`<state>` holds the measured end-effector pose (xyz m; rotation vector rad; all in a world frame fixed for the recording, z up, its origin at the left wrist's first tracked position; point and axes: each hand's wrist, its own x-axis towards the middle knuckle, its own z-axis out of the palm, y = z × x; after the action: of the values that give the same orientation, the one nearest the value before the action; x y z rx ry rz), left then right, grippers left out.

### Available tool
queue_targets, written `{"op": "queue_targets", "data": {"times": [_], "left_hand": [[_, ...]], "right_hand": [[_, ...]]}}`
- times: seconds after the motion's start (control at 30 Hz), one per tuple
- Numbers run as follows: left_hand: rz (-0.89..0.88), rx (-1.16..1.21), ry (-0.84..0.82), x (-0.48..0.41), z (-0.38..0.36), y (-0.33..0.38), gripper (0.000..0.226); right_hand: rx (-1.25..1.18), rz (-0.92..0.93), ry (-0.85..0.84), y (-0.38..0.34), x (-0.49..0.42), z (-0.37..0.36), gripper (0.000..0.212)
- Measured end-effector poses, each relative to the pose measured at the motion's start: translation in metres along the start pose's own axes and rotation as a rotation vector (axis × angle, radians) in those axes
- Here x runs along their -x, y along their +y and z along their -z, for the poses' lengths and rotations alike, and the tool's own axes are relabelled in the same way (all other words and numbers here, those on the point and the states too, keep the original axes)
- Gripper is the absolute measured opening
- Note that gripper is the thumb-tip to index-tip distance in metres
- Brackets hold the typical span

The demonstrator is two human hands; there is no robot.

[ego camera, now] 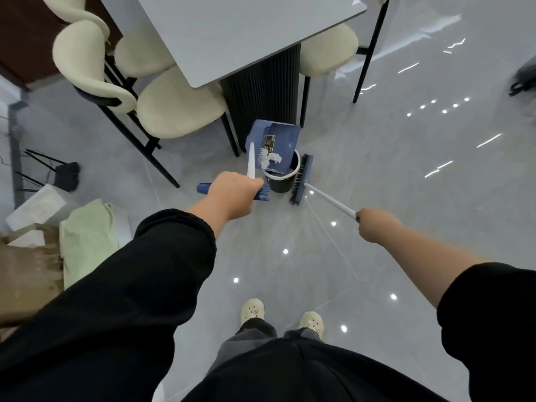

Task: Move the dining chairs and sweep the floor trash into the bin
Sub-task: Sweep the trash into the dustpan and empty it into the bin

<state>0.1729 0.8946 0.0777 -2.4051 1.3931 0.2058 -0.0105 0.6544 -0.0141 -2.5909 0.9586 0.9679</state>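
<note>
While the left hand (235, 195) grips the dustpan (277, 140) over the bin (279, 185), the right hand (377, 224) grips the broom (301, 178) at the bin's three o'clock.

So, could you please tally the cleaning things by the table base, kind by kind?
dustpan: 1
broom: 1
bin: 1
Total: 3

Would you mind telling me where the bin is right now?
In the head view, the bin stands on the floor near centre, before the table's black pedestal, beneath the tilted dustpan, with the broom head at its right.
</note>
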Motion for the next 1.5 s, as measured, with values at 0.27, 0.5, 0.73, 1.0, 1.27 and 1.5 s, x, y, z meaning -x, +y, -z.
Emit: {"op": "queue_targets", "data": {"times": [0.27, 0.5, 0.73, 1.0, 1.27, 1.5], "left_hand": [[-0.171, -0.117, -0.387, -0.005, -0.007, 0.023, 0.026], [-0.127, -0.043, -0.481, 0.017, -0.034, 0.003, 0.022], [-0.190, -0.275, -0.371, 0.020, -0.041, 0.010, 0.029], [-0.236, -0.436, -0.353, 0.038, -0.047, -0.003, 0.028], [-0.217, -0.429, -0.319, 0.048, -0.047, -0.019, 0.028], [-0.240, -0.381, -0.365, 0.057, -0.066, -0.016, 0.030]], "right_hand": [[0.015, -0.014, 0.006, 0.008, 0.006, -0.007, 0.029], [0.006, -0.014, -0.021, -0.009, 0.022, -0.025, 0.027], [-0.006, -0.012, -0.023, -0.027, 0.025, -0.025, 0.029], [-0.039, -0.047, -0.009, -0.030, 0.025, -0.018, 0.028], [-0.073, -0.059, 0.030, -0.031, 0.026, -0.007, 0.028], [-0.084, -0.083, 0.022, -0.039, 0.025, -0.009, 0.028]]}}
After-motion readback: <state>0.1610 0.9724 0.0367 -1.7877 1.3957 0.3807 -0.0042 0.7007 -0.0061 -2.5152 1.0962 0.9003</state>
